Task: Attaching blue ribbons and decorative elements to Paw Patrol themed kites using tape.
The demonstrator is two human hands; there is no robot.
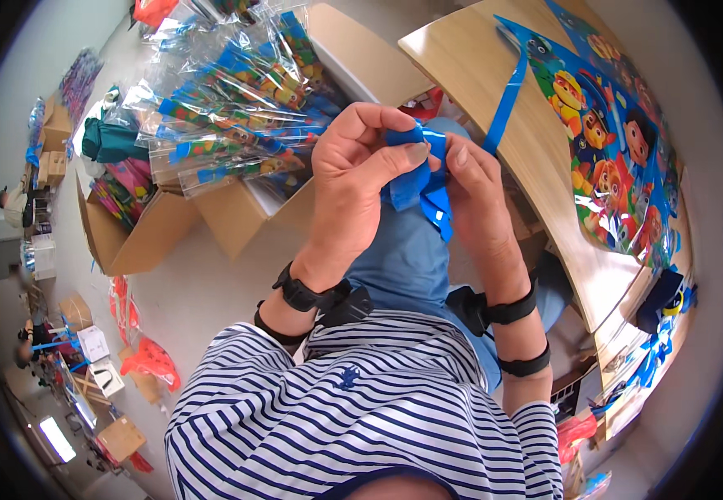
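Both hands work 1 blue ribbon strip point(421, 187) over the lap, beside the table point(470, 75). Left hand point(360, 171) pinches its folded end; right hand point(476, 196) grips below. Likely mid-fold; next needs a steady, tight pinch.

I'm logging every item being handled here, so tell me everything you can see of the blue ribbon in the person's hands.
The blue ribbon is a thin, glossy strip, like plastic film. Its lower part is bunched and folded between the left hand and right hand, pinched by fingertips of both, with a short end hanging below them. From the bunch one flat strand runs up and to the right across the wooden table toward the cartoon-printed kite. Where it ends is not clear.
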